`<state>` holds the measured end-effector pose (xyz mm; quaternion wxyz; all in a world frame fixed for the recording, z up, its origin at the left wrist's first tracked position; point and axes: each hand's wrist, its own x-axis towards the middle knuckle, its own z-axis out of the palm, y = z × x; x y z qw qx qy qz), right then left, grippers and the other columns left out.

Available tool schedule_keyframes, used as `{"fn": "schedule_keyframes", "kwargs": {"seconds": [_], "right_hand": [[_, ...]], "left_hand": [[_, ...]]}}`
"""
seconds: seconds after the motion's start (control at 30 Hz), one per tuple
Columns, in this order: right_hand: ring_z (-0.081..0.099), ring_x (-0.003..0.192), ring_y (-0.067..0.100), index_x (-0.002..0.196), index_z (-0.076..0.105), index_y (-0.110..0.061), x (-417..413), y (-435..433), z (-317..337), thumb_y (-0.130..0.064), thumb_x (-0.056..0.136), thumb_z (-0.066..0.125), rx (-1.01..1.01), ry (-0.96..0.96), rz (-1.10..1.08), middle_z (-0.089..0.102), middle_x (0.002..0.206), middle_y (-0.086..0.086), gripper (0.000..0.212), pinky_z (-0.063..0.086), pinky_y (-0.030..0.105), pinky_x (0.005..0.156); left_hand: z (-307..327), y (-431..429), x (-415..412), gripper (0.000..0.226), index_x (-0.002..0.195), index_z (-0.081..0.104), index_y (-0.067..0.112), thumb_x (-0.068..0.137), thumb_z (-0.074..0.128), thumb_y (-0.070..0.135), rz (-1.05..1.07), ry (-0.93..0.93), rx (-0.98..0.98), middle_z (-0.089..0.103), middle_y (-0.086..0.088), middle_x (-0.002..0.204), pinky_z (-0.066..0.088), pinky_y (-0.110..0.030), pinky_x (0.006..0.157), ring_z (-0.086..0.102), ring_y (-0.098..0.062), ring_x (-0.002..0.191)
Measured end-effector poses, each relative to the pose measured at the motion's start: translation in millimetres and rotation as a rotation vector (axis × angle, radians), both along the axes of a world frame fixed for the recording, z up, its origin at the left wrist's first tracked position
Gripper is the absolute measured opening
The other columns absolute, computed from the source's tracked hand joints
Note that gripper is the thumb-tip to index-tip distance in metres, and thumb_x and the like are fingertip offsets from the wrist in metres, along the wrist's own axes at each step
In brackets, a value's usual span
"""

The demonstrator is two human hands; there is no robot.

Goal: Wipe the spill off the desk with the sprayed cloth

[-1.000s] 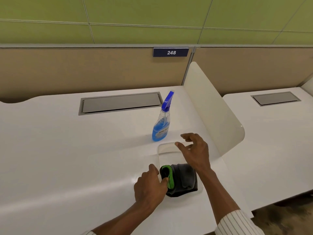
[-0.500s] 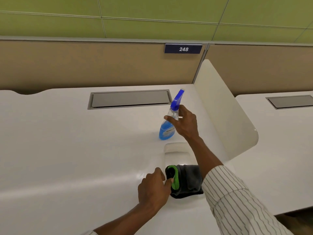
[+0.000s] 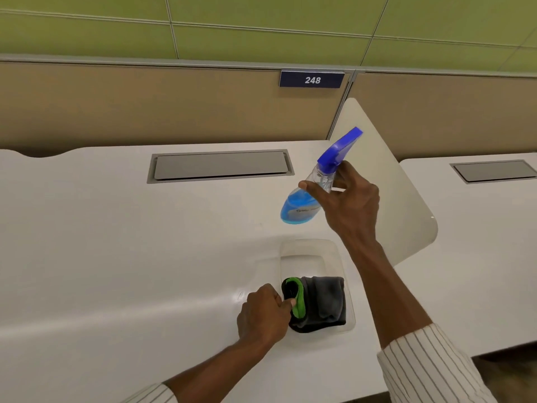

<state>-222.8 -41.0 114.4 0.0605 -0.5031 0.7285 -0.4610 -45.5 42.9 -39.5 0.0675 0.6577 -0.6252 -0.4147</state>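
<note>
A folded dark grey cloth (image 3: 322, 303) with a green edge lies at the near end of a clear plastic tray (image 3: 308, 248) on the white desk (image 3: 116, 257). My left hand (image 3: 263, 314) grips the cloth's green edge with thumb and fingers. My right hand (image 3: 345, 199) holds a spray bottle (image 3: 302, 202) of blue liquid by its neck. The bottle is lifted off the desk and tilted, its blue trigger head pointing up to the right. No spill is visible on the desk.
A white curved divider panel (image 3: 406, 199) stands right of the tray, between this desk and the neighbouring desk (image 3: 479, 257). A grey cable hatch (image 3: 220, 165) is set in the desk at the back. A tan partition with a "248" sign (image 3: 312, 80) runs behind.
My right hand reached from above the tray to the spray bottle, took it by the neck and lifted it off the desk, tilting it. My left hand stayed on the cloth.
</note>
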Motion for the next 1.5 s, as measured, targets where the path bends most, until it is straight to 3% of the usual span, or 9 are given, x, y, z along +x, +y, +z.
{"fn": "schedule_keyframes", "kwargs": {"seconds": [0.23, 0.4, 0.53, 0.77, 0.97, 1.17, 1.5], "right_hand": [[0.077, 0.095, 0.019, 0.125, 0.069, -0.015, 9.9, 60.9, -0.2, -0.048, 0.079, 0.09, 0.076, -0.066, -0.074, 0.081, 0.114, 0.001, 0.059, 0.065, 0.043, 0.09], [0.078, 0.099, 0.024, 0.127, 0.069, -0.018, 18.4, 78.6, -26.6, -0.059, 0.077, 0.083, 0.159, -0.081, -0.096, 0.081, 0.118, 0.002, 0.066, 0.064, 0.049, 0.092], [0.077, 0.106, 0.024, 0.131, 0.068, -0.02, 19.9, 80.9, -50.1, -0.057, 0.079, 0.084, 0.202, -0.092, -0.117, 0.079, 0.124, 0.002, 0.066, 0.062, 0.048, 0.096], [0.077, 0.104, 0.025, 0.128, 0.068, -0.02, 18.2, 74.9, -78.2, -0.056, 0.081, 0.083, 0.246, -0.118, -0.142, 0.08, 0.12, 0.002, 0.061, 0.06, 0.042, 0.091], [0.078, 0.102, 0.025, 0.126, 0.068, -0.021, 13.8, 69.8, -87.7, -0.057, 0.081, 0.082, 0.242, -0.113, -0.151, 0.08, 0.12, 0.002, 0.06, 0.061, 0.042, 0.088], [0.077, 0.103, 0.024, 0.128, 0.066, -0.021, 9.4, 69.4, -92.6, -0.067, 0.078, 0.072, 0.244, -0.12, -0.143, 0.079, 0.121, 0.002, 0.068, 0.053, 0.029, 0.082], [0.074, 0.107, 0.022, 0.14, 0.059, -0.018, 18.0, 83.8, -103.2, -0.067, 0.077, 0.077, 0.227, -0.095, -0.203, 0.073, 0.133, 0.003, 0.081, 0.061, 0.035, 0.084]], "left_hand": [[-1.0, 0.6, -5.3, 0.037, 0.09, 0.058, 0.029, 0.097, 0.066, 0.064, -0.029, -0.065, -0.038, 0.071, 0.008, 0.089, 0.051, -0.034, 0.073, 0.068, -0.018, 0.086], [2.0, 1.7, -8.5, 0.037, 0.1, 0.058, 0.027, 0.102, 0.061, 0.064, -0.106, -0.145, -0.079, 0.073, 0.006, 0.097, 0.052, -0.034, 0.072, 0.071, -0.02, 0.092], [4.6, 1.3, -9.3, 0.037, 0.102, 0.058, 0.027, 0.103, 0.06, 0.064, -0.116, -0.176, -0.084, 0.073, 0.005, 0.1, 0.048, -0.032, 0.07, 0.07, -0.019, 0.093], [2.9, 0.1, -8.9, 0.037, 0.102, 0.058, 0.028, 0.102, 0.06, 0.064, -0.132, -0.182, -0.075, 0.071, 0.006, 0.096, 0.056, -0.034, 0.074, 0.072, -0.02, 0.091], [3.0, 0.3, -7.4, 0.036, 0.1, 0.055, 0.027, 0.103, 0.059, 0.062, -0.135, -0.175, -0.099, 0.065, 0.008, 0.093, 0.047, -0.032, 0.069, 0.063, -0.018, 0.084], [4.1, 1.0, -8.4, 0.038, 0.11, 0.061, 0.024, 0.105, 0.059, 0.062, -0.149, -0.189, -0.112, 0.074, 0.004, 0.104, 0.047, -0.029, 0.071, 0.063, -0.016, 0.086], [-7.7, -6.3, -2.6, 0.043, 0.098, 0.06, 0.029, 0.096, 0.065, 0.071, -0.127, -0.088, -0.039, 0.066, 0.012, 0.086, 0.054, -0.031, 0.069, 0.067, -0.014, 0.082]]}}
